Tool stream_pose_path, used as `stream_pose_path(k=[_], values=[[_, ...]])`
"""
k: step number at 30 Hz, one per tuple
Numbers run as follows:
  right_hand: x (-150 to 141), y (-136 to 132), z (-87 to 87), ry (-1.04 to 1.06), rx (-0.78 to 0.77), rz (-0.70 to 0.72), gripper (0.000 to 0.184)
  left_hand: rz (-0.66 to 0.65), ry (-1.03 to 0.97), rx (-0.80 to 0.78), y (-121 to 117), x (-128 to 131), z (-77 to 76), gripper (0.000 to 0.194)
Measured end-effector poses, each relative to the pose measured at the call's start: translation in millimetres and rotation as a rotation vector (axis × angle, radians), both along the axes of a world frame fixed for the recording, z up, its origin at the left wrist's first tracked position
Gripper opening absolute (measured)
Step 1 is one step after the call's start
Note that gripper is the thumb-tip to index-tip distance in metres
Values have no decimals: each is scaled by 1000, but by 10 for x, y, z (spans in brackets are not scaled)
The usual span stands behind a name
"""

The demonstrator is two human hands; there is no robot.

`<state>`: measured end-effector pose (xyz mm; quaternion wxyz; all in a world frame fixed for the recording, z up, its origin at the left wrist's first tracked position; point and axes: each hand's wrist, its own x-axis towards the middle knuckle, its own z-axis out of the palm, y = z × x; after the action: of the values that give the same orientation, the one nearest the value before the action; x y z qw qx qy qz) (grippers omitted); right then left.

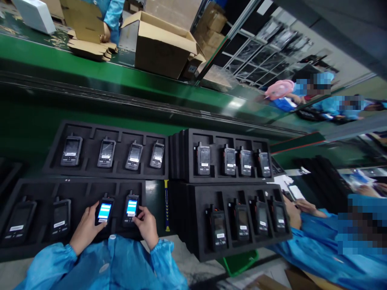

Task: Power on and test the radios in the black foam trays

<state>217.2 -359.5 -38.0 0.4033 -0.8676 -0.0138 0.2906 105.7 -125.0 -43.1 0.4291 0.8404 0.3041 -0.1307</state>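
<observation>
Black foam tray [45, 241] under both hands, 4 handsets seated in its slots. Left hand [86, 229] curled around the lit handset [104, 210], thumb and fingers touching its left edge and lower corner, screen glowing blue and white. Right hand [147, 225] curled likewise beside the second lit handset [131, 208], fingertips touching its right edge. Neither unit lifted from its slot. Left of the left hand, 2 dark handsets [62, 218] in the same tray. Beyond the hands, another tray [54, 161] with 4 dark units. Right of the right hand, a yellow-handled tool [166, 209] on the green bench, then stacked trays [193, 225] carrying 8 more. Farther right, a co-worker's blue sleeve [317, 245]. Far beyond, an open cardboard box [160, 46].
</observation>
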Motion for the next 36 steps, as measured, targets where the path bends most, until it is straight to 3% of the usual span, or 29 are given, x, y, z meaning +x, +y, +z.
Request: stream_pose_path(k=[12,18,24,36], values=[[-15,-7,5,-19,35,-10,43,17,-5,-49,0,15,93,88],[165,70,45,-120,136,-44,59,111,-30,-101,48,149,61,94],[380,184,-21,-152,166,-58,41,232,-86,-148,131,396,-2,79],[342,177,-76,-173,192,-82,33,268,-132,-148,99,449,47,77]])
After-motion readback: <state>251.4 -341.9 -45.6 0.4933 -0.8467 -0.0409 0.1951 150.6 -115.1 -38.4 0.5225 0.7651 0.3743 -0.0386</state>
